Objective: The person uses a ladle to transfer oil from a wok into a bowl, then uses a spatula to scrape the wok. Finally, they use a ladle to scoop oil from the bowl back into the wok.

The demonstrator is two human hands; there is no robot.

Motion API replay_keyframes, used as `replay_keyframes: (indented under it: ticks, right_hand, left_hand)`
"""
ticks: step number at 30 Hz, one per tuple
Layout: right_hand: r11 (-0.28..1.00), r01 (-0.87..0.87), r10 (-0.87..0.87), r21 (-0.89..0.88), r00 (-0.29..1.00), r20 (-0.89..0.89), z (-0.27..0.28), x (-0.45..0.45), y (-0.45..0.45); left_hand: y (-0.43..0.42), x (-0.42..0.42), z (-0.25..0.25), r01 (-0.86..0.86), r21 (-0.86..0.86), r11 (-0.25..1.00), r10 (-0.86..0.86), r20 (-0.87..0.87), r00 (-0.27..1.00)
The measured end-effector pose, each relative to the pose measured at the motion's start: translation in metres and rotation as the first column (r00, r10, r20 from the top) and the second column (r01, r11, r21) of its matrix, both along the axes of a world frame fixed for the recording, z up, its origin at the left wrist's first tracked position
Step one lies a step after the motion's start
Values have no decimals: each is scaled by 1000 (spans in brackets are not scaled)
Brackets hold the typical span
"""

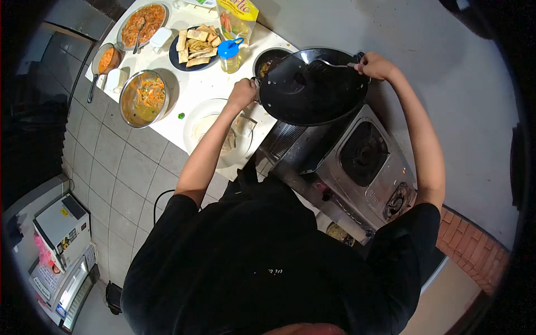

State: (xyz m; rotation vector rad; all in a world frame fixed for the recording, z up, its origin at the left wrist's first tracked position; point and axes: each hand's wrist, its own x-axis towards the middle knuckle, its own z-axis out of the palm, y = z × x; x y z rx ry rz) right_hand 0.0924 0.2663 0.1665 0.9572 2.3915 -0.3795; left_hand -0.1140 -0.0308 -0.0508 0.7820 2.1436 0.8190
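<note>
Black round metal wok (312,103) was up by the silver metal stove (378,196), not on a burner (364,153) yet, left hand (242,94) and right hand (378,66) curled tight round its handles (360,57), right also pinching a metal utensil (336,66), shredded orange veg (149,94) already bowled lol.

The wok (329,103) partly hides the small bowl (260,57); shirt print (274,272) (white) is too small to read.

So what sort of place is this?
Probably a kitchen, perhaps a small commercial one: there's a metal gas stove, a large black wok held in both hands, and a steel bowl of shredded food.
</note>
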Motion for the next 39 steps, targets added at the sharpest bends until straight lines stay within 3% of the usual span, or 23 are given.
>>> replay_keyframes:
  ticks: [2, 5, 15, 26, 33, 39]
  right_hand:
    - [995, 97, -98, 24, 994, 41, 10, -13, -8]
    - [994, 104, -108, 41, 986, 126, 15, -28, -7]
    - [996, 61, -73, 68, 978, 195, 34, -78, -6]
    - [997, 71, -63, -14, 947, 315, 36, -125, 1]
    - [999, 31, -40, 33, 944, 328, 38, -137, -9]
    - [992, -122, 90, 42, 888, 452, 50, -163, -11]
  left_hand:
    - [-1, -2, 13, -19, -1, 1000, 19, 50, 999]
    - [0, -4, 14, -18, -2, 1000, 18, 83, 996]
    - [0, -10, 6, -35, -15, 999, 37, 187, 982]
    - [1, -10, -27, -84, -38, 996, 92, 326, 941]
    - [-4, -3, -33, -107, -25, 994, 107, 408, 907]
    - [-2, 3, -21, -137, -30, 990, 130, 558, 819]
